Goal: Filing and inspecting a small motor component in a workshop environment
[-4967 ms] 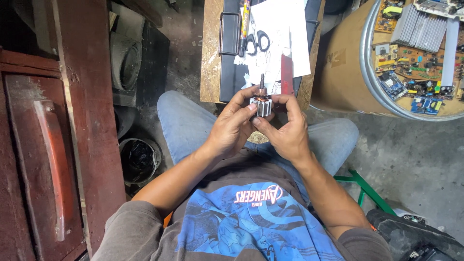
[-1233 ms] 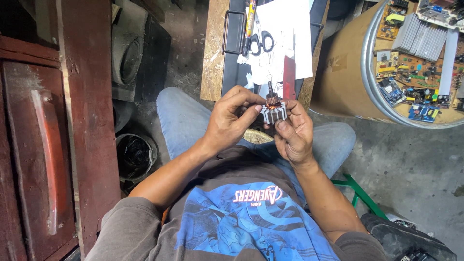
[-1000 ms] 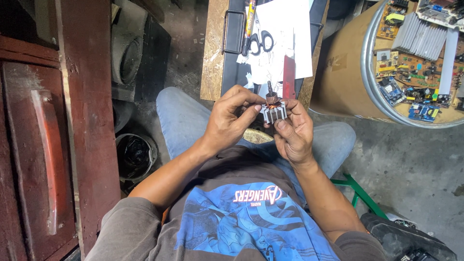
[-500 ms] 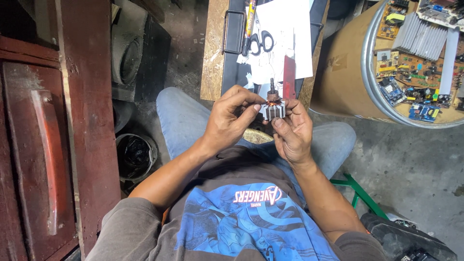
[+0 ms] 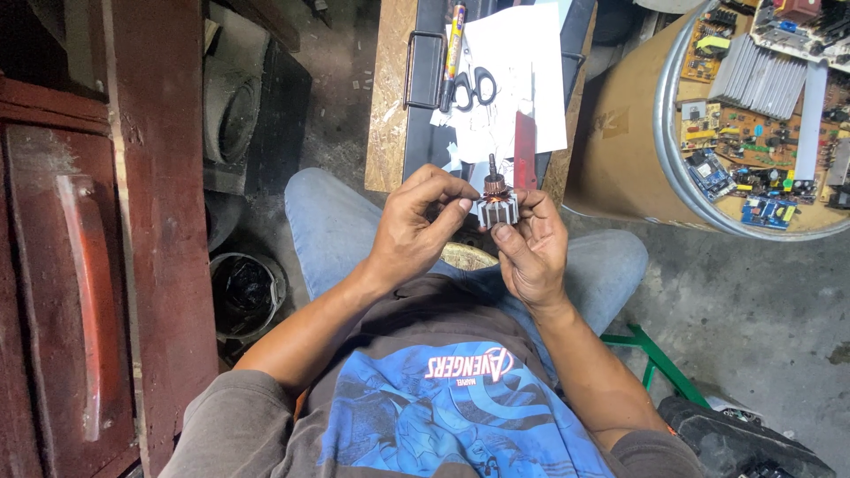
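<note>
Above the lap, the right hand point(image 5: 529, 252) gripped a small motor rotor point(image 5: 497, 207), shaft up, while the left hand point(image 5: 414, 226) pinched its side; winding work seemed underway, needing a steady hold next.

head cam | worn | faces down | near hands point(image 5: 469, 235)

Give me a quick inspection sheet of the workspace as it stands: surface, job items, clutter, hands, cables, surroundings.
Surface: chipboard bench carrying a black case.
Job's things: small motor armature, shaft pointing up.
Clutter: scissors, marker, white paper, red strip.
Hands: left hand pinches the armature's side; right hand grips it.
Cables: nothing seen.
Surroundings: drum topped with circuit boards, red wooden door, green frame.
</note>
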